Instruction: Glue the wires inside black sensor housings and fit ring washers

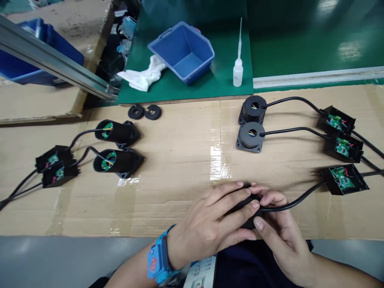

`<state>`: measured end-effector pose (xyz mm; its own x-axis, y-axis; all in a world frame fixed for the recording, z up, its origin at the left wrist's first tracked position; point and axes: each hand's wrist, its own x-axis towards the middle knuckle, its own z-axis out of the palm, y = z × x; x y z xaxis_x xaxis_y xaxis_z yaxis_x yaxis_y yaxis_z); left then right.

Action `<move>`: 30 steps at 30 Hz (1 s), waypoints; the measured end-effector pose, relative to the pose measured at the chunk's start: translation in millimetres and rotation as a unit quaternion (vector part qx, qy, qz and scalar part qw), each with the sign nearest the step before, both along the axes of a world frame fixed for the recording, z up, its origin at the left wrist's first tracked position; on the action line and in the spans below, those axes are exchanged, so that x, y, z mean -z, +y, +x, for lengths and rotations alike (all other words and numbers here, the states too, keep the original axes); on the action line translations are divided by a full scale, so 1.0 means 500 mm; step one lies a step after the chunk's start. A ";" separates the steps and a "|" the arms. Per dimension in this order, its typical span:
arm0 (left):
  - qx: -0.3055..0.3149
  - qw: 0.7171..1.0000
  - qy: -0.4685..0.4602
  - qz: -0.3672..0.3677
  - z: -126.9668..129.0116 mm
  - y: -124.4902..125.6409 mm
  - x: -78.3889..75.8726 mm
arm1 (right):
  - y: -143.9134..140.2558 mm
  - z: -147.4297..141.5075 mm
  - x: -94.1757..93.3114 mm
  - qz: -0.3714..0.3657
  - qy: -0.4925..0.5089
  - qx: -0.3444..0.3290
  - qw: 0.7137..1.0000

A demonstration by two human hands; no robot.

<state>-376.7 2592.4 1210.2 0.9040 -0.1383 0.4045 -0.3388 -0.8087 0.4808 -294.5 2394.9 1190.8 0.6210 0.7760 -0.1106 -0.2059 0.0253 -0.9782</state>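
Both hands meet low on the cardboard-covered counter [180, 160], cupped around one black housing [244, 206] that is mostly hidden beneath them. The left hand [210, 224], with a blue wrist strap [157, 258] at its wrist, lies over the top of the housing with its fingers [231, 196] curled onto it. The right hand [277, 228] closes on it from the other side, thumb pressed against the near edge where a black cable [297, 200] leaves the housing. That cable runs right to an open black box [343, 180] showing a green circuit board.

Further back on the right, two more round housings [252, 124] stand side by side, touching, each cabled to its own open box [340, 132]. On the left, two housings [118, 150] lie on their sides with coloured wires showing in their open ends, cabled to two small boxes [57, 166]. Two black rings [144, 112] lie near the edge of a green mat [222, 76], which carries a blue bin [183, 52], a white cloth [144, 76] and a small squeeze bottle [238, 68] with a long nozzle.
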 end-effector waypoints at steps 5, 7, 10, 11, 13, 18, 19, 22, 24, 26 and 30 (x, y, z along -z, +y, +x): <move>0.014 0.999 0.007 0.043 0.000 0.013 0.008 | 0.011 -0.002 -0.001 -0.007 0.017 0.023 1.000; 0.018 1.000 0.008 0.012 0.001 0.014 0.011 | 0.016 -0.002 -0.001 -0.002 0.014 0.032 0.999; 0.013 0.987 0.072 -0.142 0.011 0.011 0.009 | 0.020 -0.001 -0.001 0.017 0.036 0.030 0.999; 0.005 0.971 0.111 -0.212 0.017 0.008 0.006 | 0.020 -0.001 -0.001 0.023 0.043 0.028 0.998; -0.001 0.925 0.177 -0.335 0.030 0.002 0.000 | 0.021 -0.001 -0.001 0.031 0.046 0.032 0.998; 0.018 0.911 0.164 -0.378 0.043 -0.007 0.008 | 0.027 -0.001 0.001 0.035 0.028 0.042 0.998; 0.017 0.917 0.155 -0.368 0.042 -0.007 0.013 | 0.028 -0.001 0.002 0.036 0.026 0.041 0.998; 0.028 0.919 0.151 -0.364 0.038 -0.004 0.027 | 0.029 0.000 0.005 0.040 0.018 0.045 0.998; 0.037 0.923 0.142 -0.356 0.037 0.000 0.032 | 0.026 0.002 0.007 0.037 0.015 0.050 0.998; 0.040 0.933 0.120 -0.336 0.037 0.004 0.036 | 0.024 0.003 0.008 0.034 0.020 0.053 0.998; 0.040 0.951 0.051 -0.303 0.034 0.004 0.048 | 0.024 0.006 0.013 0.034 0.022 0.058 0.997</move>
